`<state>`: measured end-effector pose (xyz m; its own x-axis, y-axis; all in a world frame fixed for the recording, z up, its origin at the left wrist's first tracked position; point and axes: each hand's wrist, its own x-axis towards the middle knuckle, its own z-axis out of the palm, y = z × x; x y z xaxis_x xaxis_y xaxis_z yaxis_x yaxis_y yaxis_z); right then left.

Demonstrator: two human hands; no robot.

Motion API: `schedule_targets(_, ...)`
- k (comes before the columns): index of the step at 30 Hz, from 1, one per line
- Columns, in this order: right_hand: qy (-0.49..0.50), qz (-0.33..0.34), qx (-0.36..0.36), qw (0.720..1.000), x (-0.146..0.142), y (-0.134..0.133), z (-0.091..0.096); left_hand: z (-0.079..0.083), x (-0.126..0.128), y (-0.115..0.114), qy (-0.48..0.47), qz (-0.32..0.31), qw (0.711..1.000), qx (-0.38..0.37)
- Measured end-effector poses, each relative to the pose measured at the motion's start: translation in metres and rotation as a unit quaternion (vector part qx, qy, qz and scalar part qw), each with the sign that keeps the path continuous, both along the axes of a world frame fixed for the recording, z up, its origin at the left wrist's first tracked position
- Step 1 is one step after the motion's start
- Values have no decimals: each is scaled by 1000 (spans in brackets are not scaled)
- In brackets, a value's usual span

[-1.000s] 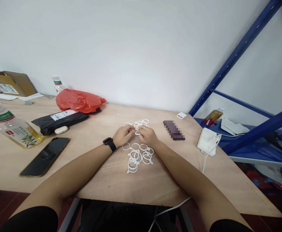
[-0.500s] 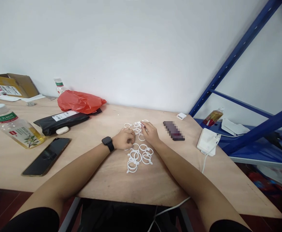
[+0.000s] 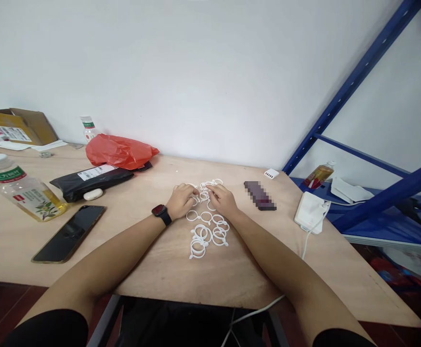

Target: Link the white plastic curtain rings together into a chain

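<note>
We look down at a scatter of white plastic rings [image 3: 206, 233] lying on a pale plywood counter [image 3: 181, 274], where a person's two bare hands meet at the far edge of the scatter. The left hand [image 3: 181, 200], with a black smartwatch [image 3: 161, 212] on its wrist, rests on the rings with its fingers curled down. Its grip is hidden under the knuckles, so we cannot tell whether it pinches anything. The right hand [image 3: 223, 200] faces it, its grip pressed together, thumb and forefinger pinching a single white ring [image 3: 203, 195] at the far edge. The rest of the scatter lies loose between the two forearms, nearer the person.

Left of the rings lie a black smartphone [image 3: 69, 233], a clear plastic bottle of yellow drink [image 3: 20, 190] on its side, a black plastic parcel with a white label [image 3: 91, 179] and a small white oval case [image 3: 93, 193] touching it. Beyond the parcel is a crumpled red plastic bag [image 3: 120, 150]. Right of the rings we see a dark oblong object [image 3: 260, 195], blurred, then a white rectangular charger with a white cable [image 3: 309, 212] and a blue metal shelf frame [image 3: 358, 82].
</note>
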<state>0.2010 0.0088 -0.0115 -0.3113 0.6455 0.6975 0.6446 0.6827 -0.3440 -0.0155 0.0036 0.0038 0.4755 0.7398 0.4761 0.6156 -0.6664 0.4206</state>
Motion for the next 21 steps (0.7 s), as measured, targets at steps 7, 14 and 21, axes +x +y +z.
schedule_targets(7,3,12,-9,1000,1,0,0,-9,1,8,15,76,996,-50)
schedule_targets(14,4,29,-6,1000,1,-2,2,-15,-1,18,-55,73,988,-126)
schedule_targets(21,9,30,6,999,1,-2,2,-22,-1,21,-73,20,984,-162)
